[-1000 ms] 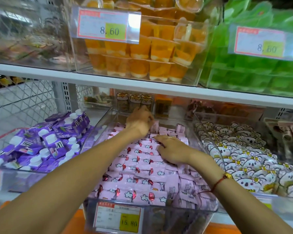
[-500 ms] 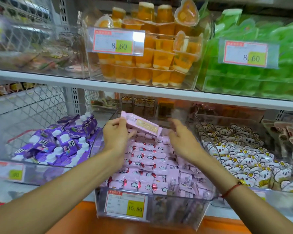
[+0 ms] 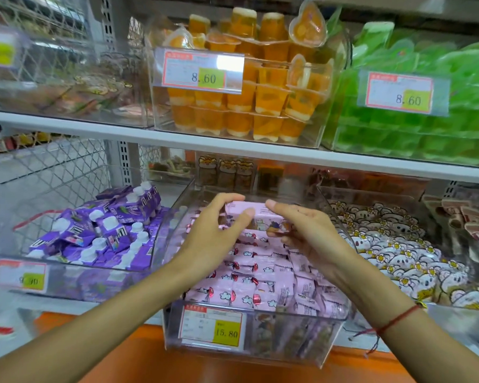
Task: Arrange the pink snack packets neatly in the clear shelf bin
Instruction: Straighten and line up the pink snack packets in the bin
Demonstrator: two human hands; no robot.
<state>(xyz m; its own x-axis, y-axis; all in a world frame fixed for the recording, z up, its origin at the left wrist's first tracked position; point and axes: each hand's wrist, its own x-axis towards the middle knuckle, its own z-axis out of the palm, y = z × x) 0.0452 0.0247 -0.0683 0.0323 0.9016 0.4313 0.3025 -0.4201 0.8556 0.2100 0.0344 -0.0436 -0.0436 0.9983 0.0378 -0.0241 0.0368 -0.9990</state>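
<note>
A clear shelf bin [image 3: 293, 344] on the lower shelf holds several pink snack packets [image 3: 249, 275] lying in rows. One pink packet [image 3: 260, 214] is lifted above the back of the pile, held between both hands. My left hand [image 3: 219, 230] grips its left end with thumb and fingers. My right hand [image 3: 304, 230] holds its right end, fingers under it. The far part of the pile is hidden behind my hands.
A bin of purple pouches [image 3: 103, 230] stands to the left, a bin of white flower-print packets [image 3: 393, 247] to the right. Above the white shelf edge [image 3: 233, 145] are orange jelly cups [image 3: 246, 106] and green packs [image 3: 426, 120]. A 15.80 price tag [image 3: 213, 327] fronts the bin.
My hands rose from pressing on the pile and picked up one pink packet; it now sits lower and more level between both hands, which have come closer together.
</note>
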